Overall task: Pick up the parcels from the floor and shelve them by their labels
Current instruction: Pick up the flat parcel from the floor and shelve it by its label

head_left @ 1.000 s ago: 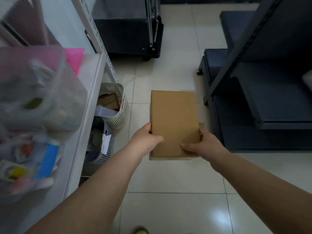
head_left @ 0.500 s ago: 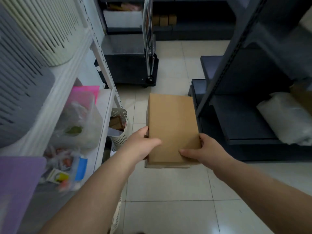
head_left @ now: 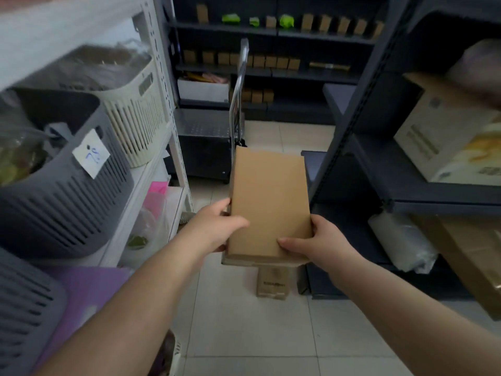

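Pale floor tiles [head_left: 271,335] run between a white rack [head_left: 162,85] on the left and dark shelving [head_left: 379,85] on the right. Both hands hold a flat brown parcel [head_left: 268,202] in the air over the aisle. The left hand [head_left: 214,229] clasps its near left edge, thumb on top. The right hand [head_left: 322,242] clasps the near right corner, thumb across the top face. Most of the parcel extends away beyond the hands. A small box [head_left: 272,283] stands on the floor below it.
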Tool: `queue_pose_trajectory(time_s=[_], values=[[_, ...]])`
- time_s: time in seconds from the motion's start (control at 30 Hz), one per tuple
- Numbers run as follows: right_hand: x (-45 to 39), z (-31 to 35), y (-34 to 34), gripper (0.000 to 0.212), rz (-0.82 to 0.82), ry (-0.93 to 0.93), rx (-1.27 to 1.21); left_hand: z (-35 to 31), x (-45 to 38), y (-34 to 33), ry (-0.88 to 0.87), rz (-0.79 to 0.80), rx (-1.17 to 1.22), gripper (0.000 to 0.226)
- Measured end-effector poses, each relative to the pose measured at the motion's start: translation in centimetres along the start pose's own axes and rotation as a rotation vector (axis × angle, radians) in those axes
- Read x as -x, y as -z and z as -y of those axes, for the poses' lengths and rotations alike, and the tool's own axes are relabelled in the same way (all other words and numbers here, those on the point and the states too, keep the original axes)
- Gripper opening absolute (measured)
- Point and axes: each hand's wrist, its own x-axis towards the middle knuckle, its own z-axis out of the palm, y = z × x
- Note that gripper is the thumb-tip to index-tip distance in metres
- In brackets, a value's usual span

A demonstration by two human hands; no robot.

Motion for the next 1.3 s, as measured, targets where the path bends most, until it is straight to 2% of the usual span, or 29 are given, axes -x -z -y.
queue_pose_trajectory(time_s=[0.1, 0.23, 0.47, 0.63, 0.8, 1.0, 1.3], values=[[1.2, 1.9, 0.6, 0.066, -0.016, 0.025, -0.022, -1.8, 1.4, 0.7, -0.047, -0.01, -0.009, 0.052], [2.9, 4.1, 1.4, 0.065, -0.049, 0.065, -0.029, -3.4, 3.3, 1.6, -0.095, -0.025, -0.012, 0.051], [5.1, 6.8, 3.3, 0.06, -0.088, 0.158, -0.069, -6.3, 5.8, 1.9, -0.153, -0.031, 0.13, 0.053], [5.9, 7.9, 4.5, 0.057, -0.15, 0.237, -0.061, -7.7, 6.9, 1.7, -0.23, -0.043, 0.104, 0.056], [7.1, 8.0, 4.9, 0.06, -0.195, 0.312, -0.129, -8.6, 8.5, 1.4, -0.338, -0.095, 0.081, 0.057], [8.3, 7.5, 5.8, 0.076, -0.285, 0.382, -0.206, -9.2, 9.8, 0.3, -0.468, -0.126, 0.063, 0.059], [9.3, 7.8, 6.5, 0.075, -0.35, 0.529, -0.298, -10.2, 10.2, -0.4, -0.6, -0.21, 0.152, 0.053]])
